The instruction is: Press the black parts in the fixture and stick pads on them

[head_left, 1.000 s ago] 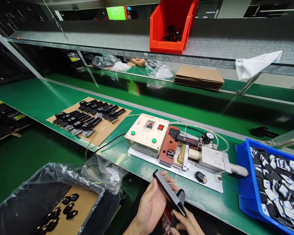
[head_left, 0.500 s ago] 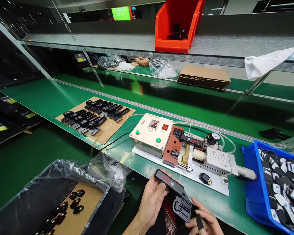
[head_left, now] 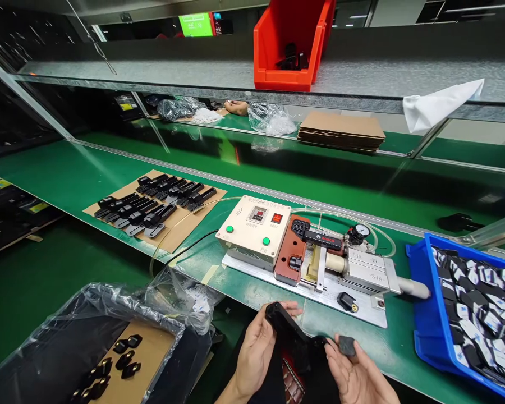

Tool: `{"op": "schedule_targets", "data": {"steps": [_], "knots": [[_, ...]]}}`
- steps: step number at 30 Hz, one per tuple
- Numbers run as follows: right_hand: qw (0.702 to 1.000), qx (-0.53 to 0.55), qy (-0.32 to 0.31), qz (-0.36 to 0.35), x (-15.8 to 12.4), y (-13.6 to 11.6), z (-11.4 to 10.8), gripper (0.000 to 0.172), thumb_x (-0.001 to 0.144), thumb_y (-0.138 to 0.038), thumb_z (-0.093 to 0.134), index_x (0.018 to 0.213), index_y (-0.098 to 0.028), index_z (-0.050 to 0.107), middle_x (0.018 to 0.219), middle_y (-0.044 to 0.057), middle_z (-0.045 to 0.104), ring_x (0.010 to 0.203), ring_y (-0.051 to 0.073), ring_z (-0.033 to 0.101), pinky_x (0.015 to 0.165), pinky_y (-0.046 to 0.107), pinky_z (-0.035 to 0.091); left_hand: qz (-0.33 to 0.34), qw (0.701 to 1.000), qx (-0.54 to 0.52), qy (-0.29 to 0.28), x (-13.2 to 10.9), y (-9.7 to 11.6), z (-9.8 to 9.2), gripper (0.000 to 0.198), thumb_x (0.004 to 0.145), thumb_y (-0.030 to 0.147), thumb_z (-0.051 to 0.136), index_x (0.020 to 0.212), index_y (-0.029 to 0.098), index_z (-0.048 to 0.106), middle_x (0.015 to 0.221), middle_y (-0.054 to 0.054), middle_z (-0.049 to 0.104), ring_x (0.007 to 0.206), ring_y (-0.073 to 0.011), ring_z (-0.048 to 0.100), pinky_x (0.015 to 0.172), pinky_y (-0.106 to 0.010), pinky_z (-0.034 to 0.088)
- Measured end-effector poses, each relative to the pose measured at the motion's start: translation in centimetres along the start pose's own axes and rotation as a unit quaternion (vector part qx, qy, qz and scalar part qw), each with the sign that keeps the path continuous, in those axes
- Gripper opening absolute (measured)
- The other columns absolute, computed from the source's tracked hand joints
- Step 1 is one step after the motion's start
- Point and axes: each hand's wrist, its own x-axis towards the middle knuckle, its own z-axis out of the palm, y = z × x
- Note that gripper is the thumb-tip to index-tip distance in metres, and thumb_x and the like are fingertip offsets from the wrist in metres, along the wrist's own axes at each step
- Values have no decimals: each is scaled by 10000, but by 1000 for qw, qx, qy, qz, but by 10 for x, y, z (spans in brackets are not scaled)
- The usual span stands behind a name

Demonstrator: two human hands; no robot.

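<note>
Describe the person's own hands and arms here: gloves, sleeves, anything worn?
Both are bare: the left hand and right hand wear no gloves, and no rings show. The left forearm is uncovered down to the frame's bottom edge, with no sleeve or watch.

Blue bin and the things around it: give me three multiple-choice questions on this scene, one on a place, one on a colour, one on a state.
1. Where is the blue bin? A: under the bench. B: on the green bench. C: inside a bag.
2. What colour is the bin above the bench? A: blue. B: white. C: orange-red.
3. What does the right hand hold? A: nothing. B: a small grey block. C: a cardboard sheet.

1 B: it sits on the bench top.
2 C: its walls show orange-red.
3 B: the block sits at its fingers.
</note>
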Motion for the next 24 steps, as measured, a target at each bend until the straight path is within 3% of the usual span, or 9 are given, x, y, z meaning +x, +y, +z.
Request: {"op": "schedule_targets", "data": {"steps": [3,5,6,9,13,15,20,24], "knots": [[999,6,-7,47,9,3,0,227,819,-259,852,1016,-152,816,1114,132,784,1018,208,765,866,222,636,-4,998,-49,-42,-2,1,9,426,929,524,547,1198,199,607,1084,-115,686,960,-187,685,985,-368,533],[997,-74,16,-22,9,11,7,321,820,-321,853,1097,-172,790,1134,130,779,892,210,781,666,221,648,-8,997,-67,-28,-1,2,16,443,942,523,518,1223,189,597,956,-85,656,855,-138,649,863,-287,530],[985,-137,43,-93,7,16,12,373,822,-360,848,1142,-186,769,1127,122,778,822,202,774,586,220,624,-7,997,-71,-13,-1,3,19,446,952,507,503,1240,180,597,944,-77,634,841,-119,623,829,-257,519],[887,-324,114,-309,-1,25,24,418,821,-435,835,1169,-221,746,987,61,755,714,173,721,554,220,579,-5,997,-76,10,2,5,23,438,951,445,533,1291,178,600,1021,-77,601,911,-110,594,867,-239,518],[735,-555,28,-387,-8,29,27,332,863,-357,789,1165,-229,740,867,27,698,714,147,703,663,194,589,46,998,-39,10,4,2,18,416,847,443,703,1156,166,676,1066,-90,605,993,-142,590,948,-262,521],[675,-612,4,-412,-8,32,31,279,905,-307,745,1174,-242,707,845,13,670,679,121,669,661,187,565,60,998,-22,27,3,0,15,461,768,482,781,1100,173,698,1061,-92,616,1002,-160,598,940,-267,527],[662,-625,-2,-415,-5,47,51,213,972,-320,661,1179,-268,649,869,0,570,609,99,564,527,208,462,82,996,6,33,0,-4,10,520,685,529,835,1067,195,721,1029,-81,608,970,-155,591,887,-236,518],[615,-667,-17,-420,-2,50,57,188,986,-299,638,1171,-267,616,851,-17,530,565,91,521,546,213,468,97,995,26,11,-2,-7,6,488,699,522,827,1075,224,736,1028,-73,600,975,-155,578,894,-239,512]]}}
